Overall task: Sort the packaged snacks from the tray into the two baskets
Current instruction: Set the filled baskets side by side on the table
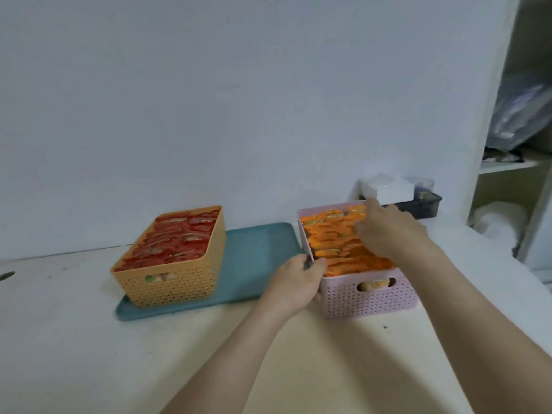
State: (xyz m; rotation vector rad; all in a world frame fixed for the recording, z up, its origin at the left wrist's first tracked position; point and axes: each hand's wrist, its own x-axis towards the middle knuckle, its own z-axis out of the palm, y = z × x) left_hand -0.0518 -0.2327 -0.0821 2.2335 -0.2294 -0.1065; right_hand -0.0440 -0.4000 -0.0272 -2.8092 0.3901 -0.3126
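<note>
A pink basket (370, 300) full of orange snack packets (331, 234) stands on the table at the right. My left hand (295, 282) grips its near left rim, fingers curled over the wall. My right hand (385, 231) lies over the orange packets inside, fingers bent down onto them; I cannot see whether it holds one. An orange basket (173, 285) filled with red snack packets (173, 240) stands on the left end of a teal tray (257, 258). The rest of the tray's surface is bare.
A dark bin with a white box (388, 188) on it sits behind the pink basket against the wall. A white shelf unit (507, 162) with bags stands at the right. The white table (89, 354) stretches toward me.
</note>
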